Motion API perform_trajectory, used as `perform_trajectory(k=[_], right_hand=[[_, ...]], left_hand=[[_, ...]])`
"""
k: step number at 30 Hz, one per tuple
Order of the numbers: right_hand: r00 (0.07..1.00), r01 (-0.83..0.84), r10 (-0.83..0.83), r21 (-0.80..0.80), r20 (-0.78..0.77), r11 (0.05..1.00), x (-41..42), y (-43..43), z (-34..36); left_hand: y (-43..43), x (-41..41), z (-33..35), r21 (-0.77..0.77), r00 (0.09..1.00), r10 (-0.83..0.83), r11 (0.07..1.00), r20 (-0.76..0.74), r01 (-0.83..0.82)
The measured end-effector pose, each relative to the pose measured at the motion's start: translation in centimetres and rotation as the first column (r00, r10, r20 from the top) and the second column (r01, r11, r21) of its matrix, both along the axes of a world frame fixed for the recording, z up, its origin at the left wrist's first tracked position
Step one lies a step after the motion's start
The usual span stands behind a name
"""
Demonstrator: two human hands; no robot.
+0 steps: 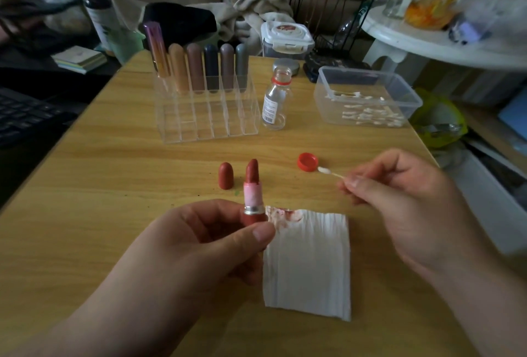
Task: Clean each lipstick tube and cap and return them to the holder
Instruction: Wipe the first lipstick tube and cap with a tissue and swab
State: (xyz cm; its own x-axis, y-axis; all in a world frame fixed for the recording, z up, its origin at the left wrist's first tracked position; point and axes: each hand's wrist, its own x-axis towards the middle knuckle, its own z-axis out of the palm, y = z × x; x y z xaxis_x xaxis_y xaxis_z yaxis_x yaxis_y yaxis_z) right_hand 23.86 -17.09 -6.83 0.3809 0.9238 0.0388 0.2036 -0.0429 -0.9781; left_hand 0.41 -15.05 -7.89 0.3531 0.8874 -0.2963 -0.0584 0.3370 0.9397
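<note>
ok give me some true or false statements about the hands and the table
The left hand holds an uncapped lipstick. True.
The right hand holds nothing. False: it pinches a cotton swab.
The lipstick cap stands on the table. True.
The small bottle is capped. False: its red cap lies on the table.
The holder is empty. False: tubes stand in its back row.

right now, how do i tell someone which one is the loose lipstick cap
On the wooden table, look in front of the clear holder. The lipstick cap stands alone just left of the open lipstick in the left hand. It is tall, bullet-shaped and brick red, unlike the flat bottle cap further right.
</note>
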Motion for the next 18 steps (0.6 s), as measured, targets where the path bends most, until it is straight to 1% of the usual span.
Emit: perform_trajectory(k=[1,2,3,6,9,13,18], right_hand=[[0.968,0.037,-0.040,0.016,0.247,0.999,0.3,0.6,-0.6],[0.925,0.057,-0.062,0.023,0.375,0.998,0.5,1.1,-1.2],[0.906,0.065,-0.071,0.028,0.417,0.997,0.6,1.7,-1.7],[0.888,0.089,-0.100,0.047,0.448,0.995,0.2,3.1,-2.4],[0.875,0.085,-0.115,0.085,0.470,0.993,0.1,3.5,-3.0],[0.847,0.094,-0.127,0.089,0.517,0.992,0.1,3.6,-3.6],[0.811,0.093,-0.127,0.090,0.571,0.992,0.1,3.7,-3.8]], left_hand=[[0.0,0.0,0.1,0.012,1.000,0.000,1.000,-0.025,0.000],[-0.1,0.1,0.1,0.020,0.999,-0.003,1.000,-0.049,0.004],[-0.1,0.0,0.2,0.024,0.998,-0.010,1.000,-0.068,0.012],[-0.1,0.0,0.5,0.023,0.995,-0.023,0.999,-0.098,0.025],[-0.2,-0.2,0.7,0.058,0.987,-0.026,0.998,-0.156,0.036],[-0.2,-0.3,0.9,0.060,0.979,-0.012,0.998,-0.205,0.025],[-0.2,-0.2,1.0,0.083,0.968,-0.040,0.995,-0.247,0.062]])
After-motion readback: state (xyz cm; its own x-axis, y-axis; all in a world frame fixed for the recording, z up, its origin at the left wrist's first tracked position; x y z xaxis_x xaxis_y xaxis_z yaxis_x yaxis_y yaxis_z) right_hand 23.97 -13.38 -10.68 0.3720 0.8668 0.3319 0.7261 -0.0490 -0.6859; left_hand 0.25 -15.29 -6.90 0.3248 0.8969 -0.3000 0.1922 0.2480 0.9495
